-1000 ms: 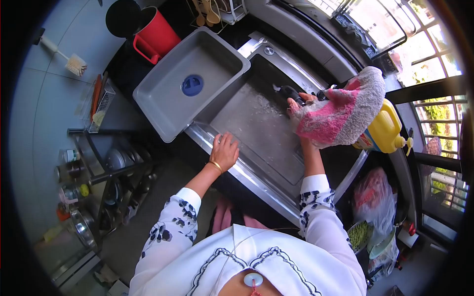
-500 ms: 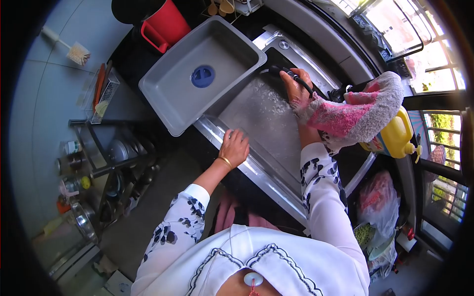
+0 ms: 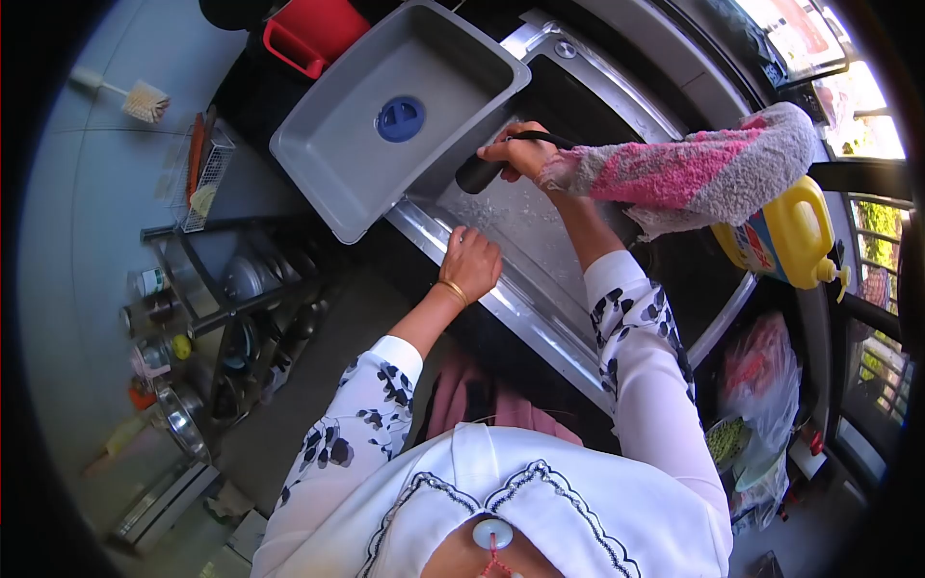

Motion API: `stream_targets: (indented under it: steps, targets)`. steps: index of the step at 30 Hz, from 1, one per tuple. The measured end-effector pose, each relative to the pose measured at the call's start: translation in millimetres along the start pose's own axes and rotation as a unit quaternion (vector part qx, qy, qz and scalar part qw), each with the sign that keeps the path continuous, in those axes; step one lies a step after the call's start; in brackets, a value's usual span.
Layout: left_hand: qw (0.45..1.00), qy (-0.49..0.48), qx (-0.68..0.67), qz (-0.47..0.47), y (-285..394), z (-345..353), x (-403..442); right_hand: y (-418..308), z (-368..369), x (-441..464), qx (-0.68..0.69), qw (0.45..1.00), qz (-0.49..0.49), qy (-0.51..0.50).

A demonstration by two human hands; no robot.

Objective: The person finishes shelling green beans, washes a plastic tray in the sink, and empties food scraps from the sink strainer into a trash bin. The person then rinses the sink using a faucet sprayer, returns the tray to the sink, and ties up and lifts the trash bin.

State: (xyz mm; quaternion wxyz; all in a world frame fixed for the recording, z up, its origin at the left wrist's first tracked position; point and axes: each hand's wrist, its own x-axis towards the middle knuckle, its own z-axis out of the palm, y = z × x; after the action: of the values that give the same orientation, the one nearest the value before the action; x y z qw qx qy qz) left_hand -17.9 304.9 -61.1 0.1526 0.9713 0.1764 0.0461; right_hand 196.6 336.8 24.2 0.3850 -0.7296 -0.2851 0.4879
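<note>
A black spray head (image 3: 476, 174) on a dark hose is gripped by my right hand (image 3: 523, 152), over the upper left part of the steel sink (image 3: 540, 326). Water splashes on the sink floor below it. A pink and grey towel (image 3: 674, 175) hangs in front of the tap and reaches my right wrist. My left hand (image 3: 471, 262) rests on the sink's near rim with its fingers curled over the edge; whether it grips the rim cannot be made out. The grey basin (image 3: 332, 207) with a blue round piece (image 3: 401, 119) inside sits across the sink's left end.
A red jug (image 3: 313, 37) stands behind the basin. At the right are a yellow bottle (image 3: 798, 234) with a pump and plastic bags (image 3: 766, 385). A metal rack (image 3: 198, 289) with dishes is at the left, below a wire holder (image 3: 210, 171) and a brush (image 3: 145, 101).
My right hand has moved left with the spray head, closer to the basin. The towel looks more stretched out. The view has shifted, and my left hand stays at the rim.
</note>
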Motion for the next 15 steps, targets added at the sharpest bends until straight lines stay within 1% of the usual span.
stream_targets:
  steps: [1, 2, 3, 5, 7, 8, 9, 10, 11, 12, 13, 14, 15]
  targets:
    - [0.999, 0.031, -0.004, 0.011, -0.4, 1.0, 0.6, 1.3, -2.8, 3.3, -0.027, 0.999, 0.000, -0.021]
    - [0.998, 0.064, -0.008, 0.023, -0.6, 1.6, 0.9, 4.7, -4.5, 7.7, -0.036, 0.999, -0.008, -0.020]
    - [0.998, 0.061, -0.010, 0.027, 0.0, 1.8, 0.9, 4.5, -6.8, 8.2, -0.033, 0.999, -0.005, -0.016]
    - [0.997, 0.073, -0.002, 0.032, 0.2, 1.9, 1.9, 3.8, -12.5, 10.1, -0.077, 0.997, -0.021, 0.003]
    - [0.997, 0.064, -0.006, 0.041, 0.4, 1.7, 2.6, 23.0, -8.6, 23.4, -0.078, 0.997, -0.022, 0.016]
    - [0.997, 0.065, 0.002, 0.038, 0.9, 2.1, 3.1, 30.0, -5.3, 27.0, -0.182, 0.978, -0.088, 0.049]
    - [0.997, 0.067, 0.010, 0.036, 1.2, 2.8, 3.5, 39.0, -0.6, 30.3, -0.285, 0.943, -0.151, 0.082]
    - [0.998, 0.055, 0.011, 0.032, 1.8, 2.9, 3.4, 56.9, 9.1, 34.3, -0.359, 0.897, -0.232, 0.117]
    - [0.998, 0.051, 0.008, 0.041, 2.6, 2.0, 2.9, 91.5, 28.0, 49.8, -0.446, 0.823, -0.288, 0.201]
    - [0.999, 0.028, 0.012, 0.029, 3.6, -0.5, 3.2, 118.6, 45.1, 65.6, -0.489, 0.761, -0.324, 0.275]
    - [1.000, 0.004, 0.016, 0.020, 3.8, -1.5, 3.6, 99.3, 38.1, 49.9, -0.527, 0.769, -0.335, 0.135]
    - [1.000, 0.011, 0.014, 0.025, 3.9, -1.2, 3.7, 91.3, 51.3, 44.2, -0.248, 0.932, -0.156, 0.213]
    - [0.999, 0.009, 0.010, 0.039, 4.4, -1.0, 3.3, 91.4, 59.8, 44.1, -0.351, 0.904, -0.163, 0.183]
